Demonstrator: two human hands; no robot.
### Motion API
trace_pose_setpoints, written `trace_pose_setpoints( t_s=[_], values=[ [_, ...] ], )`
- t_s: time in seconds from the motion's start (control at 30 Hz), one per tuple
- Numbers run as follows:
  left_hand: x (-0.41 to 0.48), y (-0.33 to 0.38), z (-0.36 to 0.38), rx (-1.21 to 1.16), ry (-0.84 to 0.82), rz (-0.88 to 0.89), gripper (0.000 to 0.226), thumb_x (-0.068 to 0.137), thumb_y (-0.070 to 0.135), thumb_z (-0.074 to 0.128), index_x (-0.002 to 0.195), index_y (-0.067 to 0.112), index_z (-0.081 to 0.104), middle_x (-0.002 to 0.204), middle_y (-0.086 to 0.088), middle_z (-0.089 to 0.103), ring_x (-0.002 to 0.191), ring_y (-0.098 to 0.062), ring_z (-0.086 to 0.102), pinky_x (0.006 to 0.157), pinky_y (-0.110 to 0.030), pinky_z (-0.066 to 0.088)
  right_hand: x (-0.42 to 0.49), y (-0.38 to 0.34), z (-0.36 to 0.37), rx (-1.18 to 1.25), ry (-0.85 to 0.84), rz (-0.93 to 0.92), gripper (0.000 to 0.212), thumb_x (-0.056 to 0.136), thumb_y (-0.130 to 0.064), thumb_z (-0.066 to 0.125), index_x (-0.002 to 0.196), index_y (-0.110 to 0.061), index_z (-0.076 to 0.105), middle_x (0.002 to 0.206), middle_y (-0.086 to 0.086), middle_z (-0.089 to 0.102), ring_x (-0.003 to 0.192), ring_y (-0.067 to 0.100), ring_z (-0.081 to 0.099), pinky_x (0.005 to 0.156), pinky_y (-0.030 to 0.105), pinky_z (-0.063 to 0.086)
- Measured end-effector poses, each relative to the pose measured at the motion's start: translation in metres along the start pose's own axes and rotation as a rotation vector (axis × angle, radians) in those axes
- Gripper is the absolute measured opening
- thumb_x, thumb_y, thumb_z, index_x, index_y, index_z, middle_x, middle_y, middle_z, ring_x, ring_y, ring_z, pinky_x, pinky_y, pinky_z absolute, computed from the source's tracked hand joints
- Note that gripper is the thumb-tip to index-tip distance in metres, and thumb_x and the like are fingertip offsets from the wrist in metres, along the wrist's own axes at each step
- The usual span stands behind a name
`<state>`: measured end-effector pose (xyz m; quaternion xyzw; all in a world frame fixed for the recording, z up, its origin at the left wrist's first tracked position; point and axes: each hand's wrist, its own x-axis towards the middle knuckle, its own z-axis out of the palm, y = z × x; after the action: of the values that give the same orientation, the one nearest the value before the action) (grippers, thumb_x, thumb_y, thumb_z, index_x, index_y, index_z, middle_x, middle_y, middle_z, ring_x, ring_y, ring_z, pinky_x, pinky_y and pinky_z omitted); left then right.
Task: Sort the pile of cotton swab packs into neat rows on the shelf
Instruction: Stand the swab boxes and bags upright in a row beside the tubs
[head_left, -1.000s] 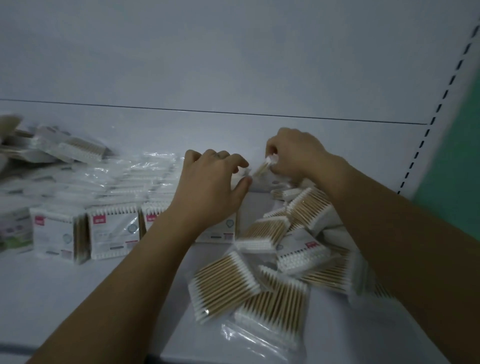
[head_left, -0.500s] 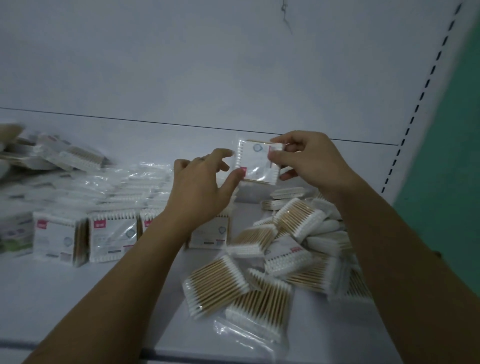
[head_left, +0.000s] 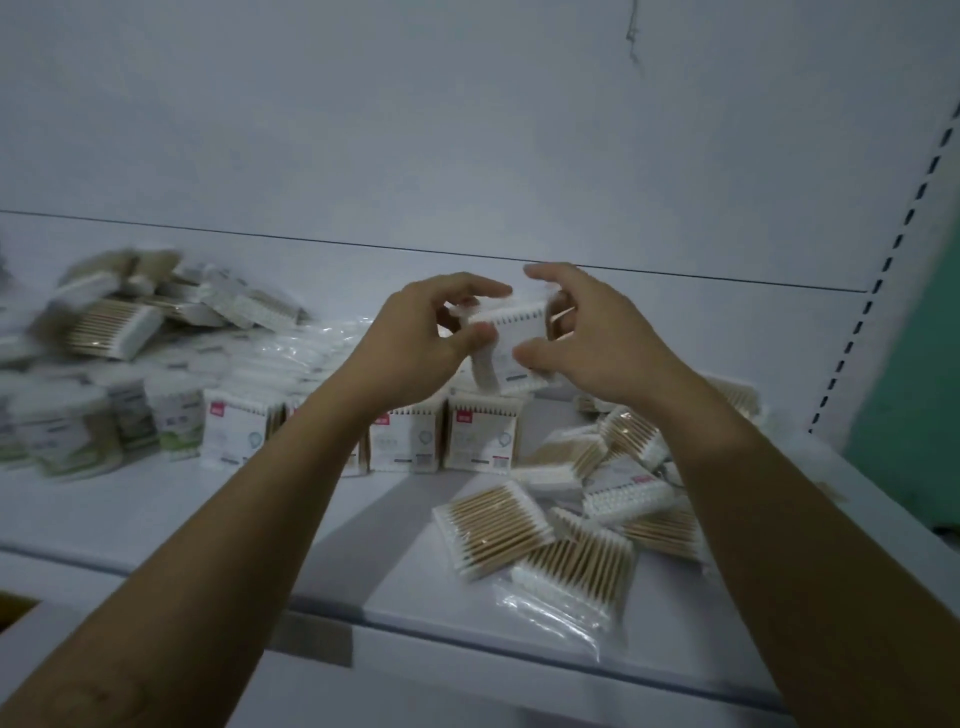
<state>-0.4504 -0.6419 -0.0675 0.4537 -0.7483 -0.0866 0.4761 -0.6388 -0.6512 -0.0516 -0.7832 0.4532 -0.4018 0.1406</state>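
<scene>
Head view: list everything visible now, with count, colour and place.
held pack: one, white, in the air above the row
row: several upright packs, white with red tags, mid-shelf
pile: many loose packs, tan sticks with white tips, shelf right
heap: many packs, blurred, back left
shelf: one, white, under everything
upright: one, white, slotted, far right
left hand: grips held pack's left edge
right hand: grips its right edge
</scene>
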Motion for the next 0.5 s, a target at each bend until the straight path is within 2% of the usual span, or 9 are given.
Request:
trace_pose_setpoints(
  t_s=[0.07, 0.13, 0.17, 0.23, 0.33, 0.43, 0.5],
  values=[
    [0.001, 0.004, 0.003, 0.021, 0.035, 0.001, 0.033, 0.089, 0.023, 0.068, 0.119, 0.032, 0.06, 0.103, 0.008, 0.06, 0.081, -0.003, 0.061, 0.071, -0.011, 0.046, -0.001, -0.007, -0.006, -0.139, 0.004, -0.063, 0.061, 0.078, -0.019, 0.077, 0.131, -0.036, 0.051, 0.094, -0.011, 0.06, 0.081, 0.003, 0.059, 0.067, 0.014, 0.046],
    [0.006, 0.009, 0.008, 0.046, 0.071, -0.007, 0.038, 0.088, 0.025, 0.07, 0.124, 0.028, 0.055, 0.103, 0.012, 0.058, 0.079, 0.002, 0.06, 0.065, -0.003, 0.041, 0.004, -0.008, -0.011, -0.289, 0.014, -0.077, 0.046, 0.079, -0.019, 0.076, 0.12, -0.03, 0.059, 0.096, -0.008, 0.061, 0.08, 0.008, 0.057, 0.066, 0.018, 0.043],
    [0.009, 0.011, 0.011, 0.06, 0.069, -0.02, 0.043, 0.088, 0.027, 0.07, 0.128, 0.025, 0.052, 0.106, 0.012, 0.057, 0.081, 0.002, 0.06, 0.065, -0.003, 0.041, 0.01, -0.005, -0.014, -0.354, 0.028, -0.071, 0.041, 0.078, -0.018, 0.076, 0.116, -0.025, 0.061, 0.1, -0.004, 0.062, 0.084, 0.012, 0.057, 0.068, 0.022, 0.044],
    [0.016, 0.013, 0.017, 0.129, 0.003, -0.053, 0.054, 0.089, 0.034, 0.067, 0.137, 0.021, 0.044, 0.118, 0.007, 0.056, 0.092, -0.006, 0.061, 0.076, -0.013, 0.046, 0.023, 0.007, -0.02, -0.468, 0.067, -0.009, 0.037, 0.079, -0.013, 0.072, 0.113, -0.019, 0.06, 0.11, 0.004, 0.061, 0.091, 0.017, 0.052, 0.075, 0.026, 0.041],
    [0.024, 0.008, 0.023, 0.343, -0.17, -0.083, 0.059, 0.093, 0.038, 0.061, 0.144, 0.021, 0.036, 0.135, 0.001, 0.053, 0.114, -0.017, 0.055, 0.097, -0.035, 0.047, 0.042, 0.027, -0.029, -0.52, 0.076, 0.139, 0.038, 0.08, -0.009, 0.064, 0.118, -0.012, 0.058, 0.116, 0.01, 0.06, 0.094, 0.021, 0.051, 0.074, 0.025, 0.036],
    [0.033, 0.0, 0.026, 0.457, -0.315, -0.099, 0.056, 0.095, 0.039, 0.056, 0.145, 0.023, 0.036, 0.139, 0.001, 0.052, 0.121, -0.02, 0.052, 0.103, -0.042, 0.043, 0.058, 0.045, -0.027, -0.545, 0.024, 0.226, 0.038, 0.082, -0.006, 0.061, 0.12, -0.01, 0.058, 0.12, 0.011, 0.06, 0.105, 0.027, 0.056, 0.075, 0.025, 0.038],
    [0.041, -0.008, 0.029, 0.546, -0.403, -0.096, 0.052, 0.097, 0.04, 0.052, 0.145, 0.025, 0.036, 0.142, 0.001, 0.049, 0.123, -0.021, 0.051, 0.105, -0.043, 0.041, 0.07, 0.052, -0.024, -0.584, -0.011, 0.261, 0.035, 0.083, -0.006, 0.061, 0.118, -0.007, 0.058, 0.12, 0.013, 0.06, 0.106, 0.029, 0.057, 0.077, 0.028, 0.043]
  ],
)
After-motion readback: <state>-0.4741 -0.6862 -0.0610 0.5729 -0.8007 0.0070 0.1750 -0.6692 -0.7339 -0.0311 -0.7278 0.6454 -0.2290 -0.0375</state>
